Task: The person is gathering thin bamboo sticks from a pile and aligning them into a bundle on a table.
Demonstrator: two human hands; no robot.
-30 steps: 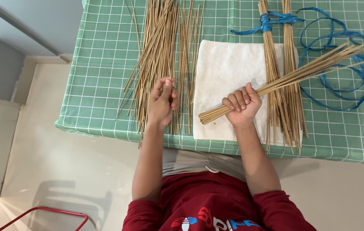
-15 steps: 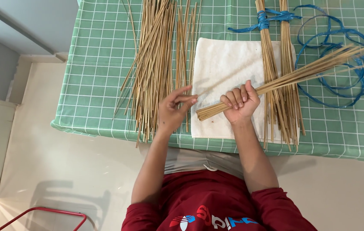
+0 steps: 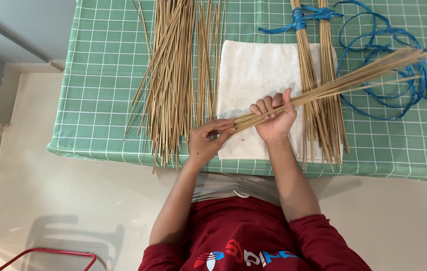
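Note:
My right hand point(image 3: 274, 118) is closed around a bundle of thin tan sticks point(image 3: 354, 79) that slants up to the right above the table. My left hand point(image 3: 207, 141) touches the bundle's near cut end with its fingertips, thumb and fingers pinched at the stick ends. Under both hands lies a white cloth point(image 3: 253, 70) on the green checked tablecloth point(image 3: 103, 90). A loose pile of the same sticks point(image 3: 171, 75) lies left of the cloth.
Two tied stick bundles point(image 3: 318, 90) lie right of the cloth, bound at the top with blue string point(image 3: 298, 20). More blue string point(image 3: 389, 100) loops at the far right. A red metal frame point(image 3: 48, 253) stands on the floor lower left.
My left hand left the loose pile and moved right to the near end of the bundle in my right hand. The bundle stayed slanted up to the right.

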